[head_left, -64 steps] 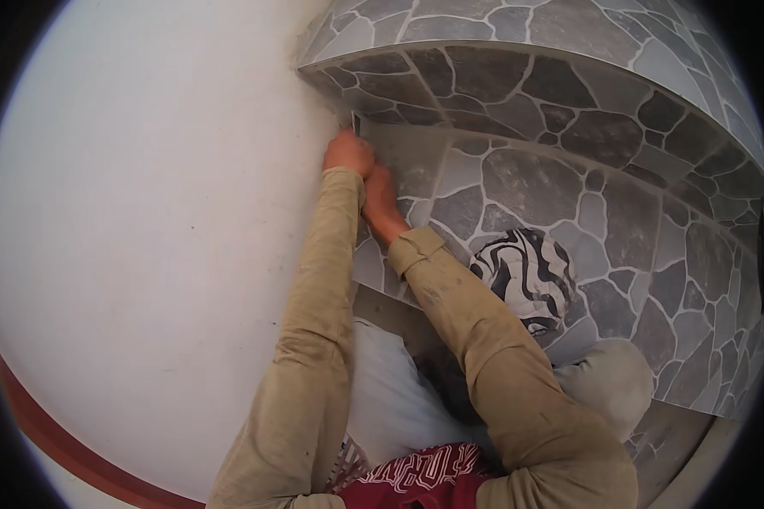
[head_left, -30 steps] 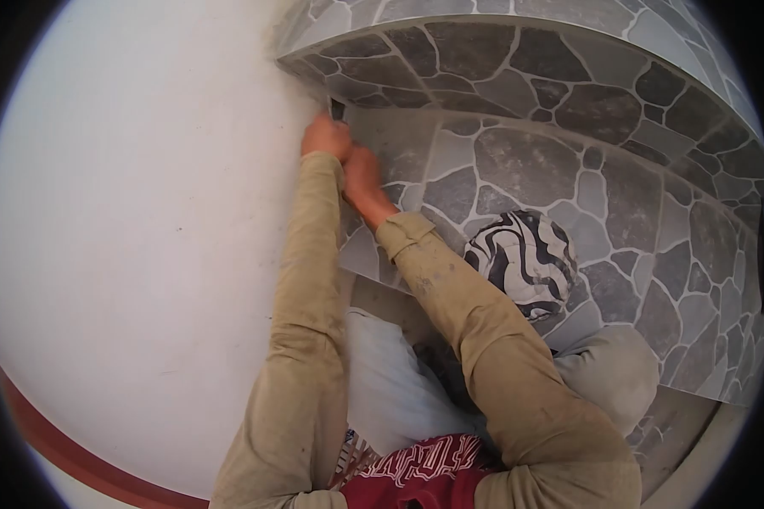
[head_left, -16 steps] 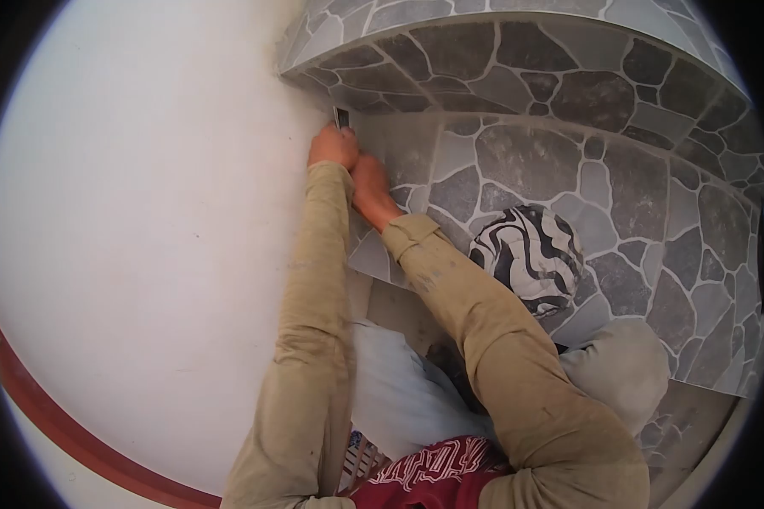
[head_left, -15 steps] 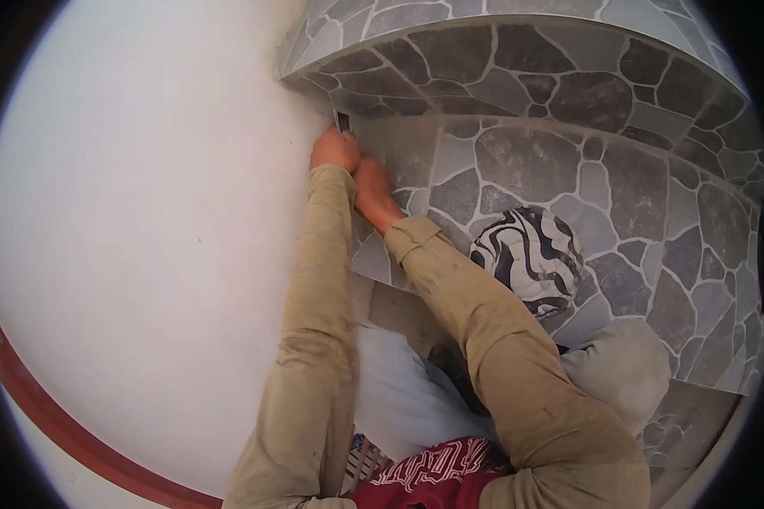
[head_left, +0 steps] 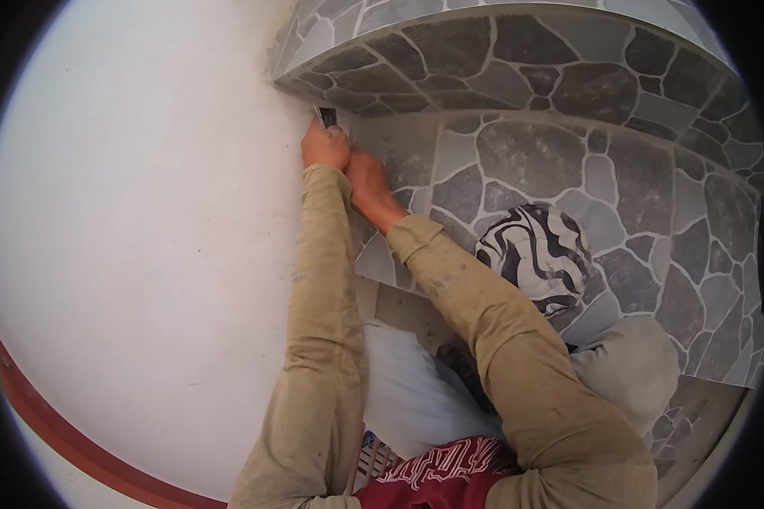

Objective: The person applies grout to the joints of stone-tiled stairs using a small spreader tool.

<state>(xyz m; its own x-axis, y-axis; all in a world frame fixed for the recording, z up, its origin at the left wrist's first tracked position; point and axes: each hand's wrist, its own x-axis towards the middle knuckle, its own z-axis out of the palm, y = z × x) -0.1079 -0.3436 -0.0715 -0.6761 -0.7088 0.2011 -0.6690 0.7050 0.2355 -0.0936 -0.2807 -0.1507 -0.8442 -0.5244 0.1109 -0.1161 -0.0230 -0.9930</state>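
Note:
My left hand (head_left: 325, 146) is closed around a small flat tool (head_left: 326, 117) with a dark face and a light edge; its exact kind does not show. The tool points up against the white wall (head_left: 161, 212), close to the corner where the wall meets the stone-patterned step. My right hand (head_left: 368, 180) is beside and slightly below the left, touching or nearly touching it. Its fingers look curled, but what they hold, if anything, is hidden.
A black-and-white patterned round cushion (head_left: 535, 259) lies on the stone-patterned surface (head_left: 637, 195) to the right. A curved stone-faced ledge (head_left: 450, 51) overhangs at the top. My bent knee (head_left: 628, 369) is at lower right. A red-brown strip (head_left: 68, 445) edges the wall at lower left.
My left hand and the flat tool have shifted a little to the left along the wall, and the tool's dark face shows at a different tilt. My right hand has moved slightly left too.

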